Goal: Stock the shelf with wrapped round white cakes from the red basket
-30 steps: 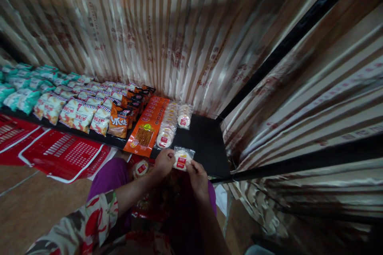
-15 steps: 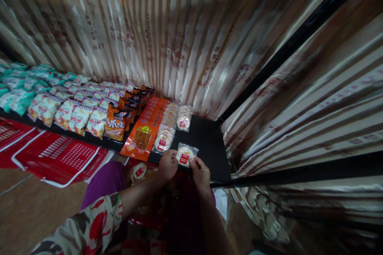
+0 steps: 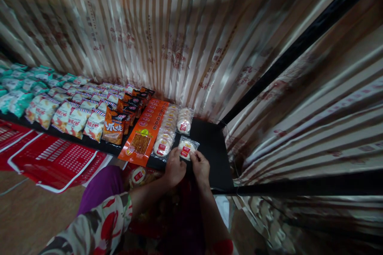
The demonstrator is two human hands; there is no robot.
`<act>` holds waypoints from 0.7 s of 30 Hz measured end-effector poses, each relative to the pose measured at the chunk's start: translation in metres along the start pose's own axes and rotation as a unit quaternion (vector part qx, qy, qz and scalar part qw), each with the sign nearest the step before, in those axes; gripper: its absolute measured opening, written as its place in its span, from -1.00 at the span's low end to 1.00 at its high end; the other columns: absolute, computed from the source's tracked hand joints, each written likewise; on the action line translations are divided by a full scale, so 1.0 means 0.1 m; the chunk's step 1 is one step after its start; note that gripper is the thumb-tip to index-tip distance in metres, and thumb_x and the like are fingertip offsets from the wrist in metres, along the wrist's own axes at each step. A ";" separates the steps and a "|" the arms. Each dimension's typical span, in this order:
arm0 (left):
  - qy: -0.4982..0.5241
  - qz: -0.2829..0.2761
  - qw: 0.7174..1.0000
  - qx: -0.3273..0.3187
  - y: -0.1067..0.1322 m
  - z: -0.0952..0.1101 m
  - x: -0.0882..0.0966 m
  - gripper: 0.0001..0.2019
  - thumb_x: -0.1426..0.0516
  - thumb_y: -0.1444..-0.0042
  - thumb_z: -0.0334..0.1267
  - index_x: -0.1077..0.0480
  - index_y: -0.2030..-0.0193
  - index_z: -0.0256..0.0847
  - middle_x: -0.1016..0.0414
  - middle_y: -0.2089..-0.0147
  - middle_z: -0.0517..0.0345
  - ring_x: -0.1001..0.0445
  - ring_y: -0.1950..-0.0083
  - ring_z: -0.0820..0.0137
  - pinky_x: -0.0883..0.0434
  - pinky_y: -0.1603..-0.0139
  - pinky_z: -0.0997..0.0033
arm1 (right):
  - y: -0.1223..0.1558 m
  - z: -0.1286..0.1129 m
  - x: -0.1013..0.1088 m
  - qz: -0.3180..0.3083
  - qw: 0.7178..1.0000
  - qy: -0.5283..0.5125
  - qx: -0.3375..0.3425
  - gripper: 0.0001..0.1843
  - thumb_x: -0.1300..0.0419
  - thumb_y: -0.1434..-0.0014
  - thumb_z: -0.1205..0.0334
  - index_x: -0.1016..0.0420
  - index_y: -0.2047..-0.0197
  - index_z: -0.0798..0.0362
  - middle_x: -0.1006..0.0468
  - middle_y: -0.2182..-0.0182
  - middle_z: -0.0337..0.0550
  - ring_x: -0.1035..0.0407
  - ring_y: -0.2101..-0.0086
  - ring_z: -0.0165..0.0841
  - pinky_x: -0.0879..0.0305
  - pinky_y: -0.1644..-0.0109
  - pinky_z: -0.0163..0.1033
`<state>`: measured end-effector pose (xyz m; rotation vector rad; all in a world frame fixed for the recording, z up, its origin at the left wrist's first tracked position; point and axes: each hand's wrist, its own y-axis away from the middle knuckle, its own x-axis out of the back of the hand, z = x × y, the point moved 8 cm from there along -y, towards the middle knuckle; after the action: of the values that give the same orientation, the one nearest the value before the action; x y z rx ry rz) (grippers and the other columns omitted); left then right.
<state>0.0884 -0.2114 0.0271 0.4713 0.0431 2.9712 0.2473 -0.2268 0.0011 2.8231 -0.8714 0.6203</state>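
Between my two hands is a packet of round white rice crackers (image 3: 186,148) in clear wrap with a red label. My left hand (image 3: 175,168) pinches its left edge, and the fingers of my right hand (image 3: 200,166) close on its lower right corner. The packet is over the black shelf (image 3: 214,155); whether it touches the surface I cannot tell. To its left runs an overlapping row of like packets (image 3: 164,139). A shorter row (image 3: 184,121) lies just behind it. Another such packet (image 3: 138,175) sits low by my knees.
Left of the crackers lie an orange snack-stick packet (image 3: 143,135), orange bags (image 3: 113,126), white bags (image 3: 74,121) and teal bags (image 3: 19,101). Red baskets (image 3: 56,159) with white handles stand below the shelf. A black post (image 3: 287,55) slants up at right before a striped curtain (image 3: 179,28).
Both hands have moved the cracker packet slightly farther over the shelf, toward the short row behind. The view has shifted a little.
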 end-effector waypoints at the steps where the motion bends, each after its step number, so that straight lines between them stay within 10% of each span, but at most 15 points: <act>1: -0.004 -0.002 1.000 0.000 -0.01 0.00 -0.02 -0.48 -0.04 0.14 -0.55 -0.32 -0.06 -0.31 -0.23 -0.21 -0.09 -0.13 -0.27 0.17 -0.02 -0.34 0.25 | -0.03 -0.01 -0.01 -0.001 1.000 0.004 0.000 -0.43 -0.13 0.08 -0.10 -0.54 0.17 0.20 -0.57 0.29 0.04 -0.42 0.34 -0.26 -0.32 0.19 -0.21; 21: -0.118 -0.048 0.992 0.013 -0.33 0.00 -0.20 -0.38 0.00 0.05 -0.52 -0.12 -0.25 -0.43 0.01 -0.36 -0.11 -0.02 -0.35 0.22 -0.03 -0.34 0.34 | -0.57 -0.14 -0.30 -0.009 0.998 0.052 0.038 -0.53 -0.09 0.03 -0.04 -0.55 0.20 0.13 -0.57 0.33 -0.07 -0.40 0.37 -0.31 -0.29 0.22 -0.27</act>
<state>0.1117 -0.1813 0.0192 0.7964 0.0790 2.8036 0.2518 -0.1610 0.0013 2.8320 -0.8208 0.8050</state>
